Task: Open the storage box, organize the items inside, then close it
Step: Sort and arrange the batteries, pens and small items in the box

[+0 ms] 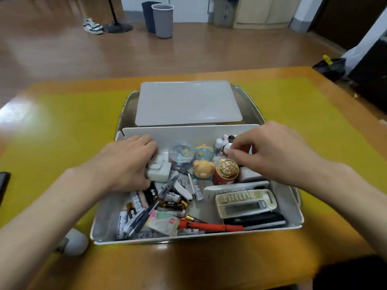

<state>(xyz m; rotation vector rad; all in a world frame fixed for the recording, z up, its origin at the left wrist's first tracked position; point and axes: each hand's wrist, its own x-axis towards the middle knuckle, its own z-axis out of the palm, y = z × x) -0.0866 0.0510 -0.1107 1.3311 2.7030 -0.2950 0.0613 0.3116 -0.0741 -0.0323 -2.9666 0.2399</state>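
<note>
Box (291, 204) is open, left hand (125, 162) grips a white charger (158, 169), right hand (272, 151) pinches a small figure (227, 146); best they group like things, batteries (167, 203) together.

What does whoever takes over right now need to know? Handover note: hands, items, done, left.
Left hand: in the storage box, gripping a white charger block.
Right hand: at the box's far right, pinching a small white figure.
Lid: off, lying flat behind the box on the table.
Inside: batteries and pens loose at left, remotes stacked at right, bear toy and gold-lidded jar mid-back.
Done: box opened.
Left: finish sorting, especially the left pile; put the lid back on.
</note>
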